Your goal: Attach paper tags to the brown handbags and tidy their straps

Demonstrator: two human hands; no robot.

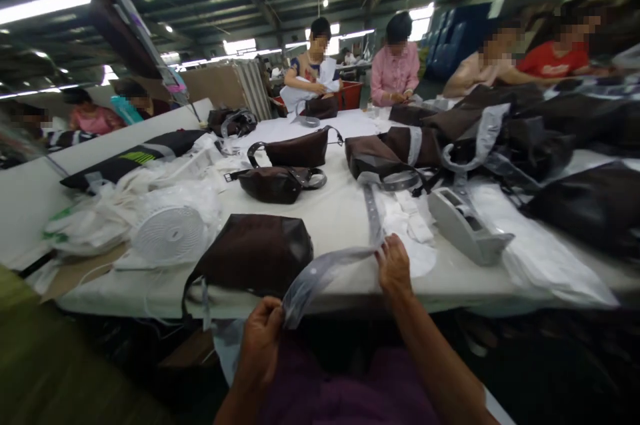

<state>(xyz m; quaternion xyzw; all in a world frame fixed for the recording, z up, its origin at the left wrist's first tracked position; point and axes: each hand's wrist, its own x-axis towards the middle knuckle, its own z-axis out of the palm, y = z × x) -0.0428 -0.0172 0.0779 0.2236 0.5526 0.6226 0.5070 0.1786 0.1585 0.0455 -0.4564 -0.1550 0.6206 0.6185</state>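
A strip of clear plastic film (325,268) stretches between my two hands at the table's front edge. My left hand (263,335) pinches its near end, thumb pressed against the fingers. At the far end, my right hand (395,265) grips the film, its fingers closed together. Just beyond my left hand lies a dark brown bag (257,248) on its side, its strap hanging over the table edge. Another flat clear strip (373,212) lies on the table behind my right hand, beside small white pieces (413,218).
Two smaller brown bags (275,184) lie farther back, and more bags (380,155) are heaped at right. A grey tape dispenser (465,225) stands right of my hand. At left is a white fan (170,235) among plastic wrapping. Several people work around the table.
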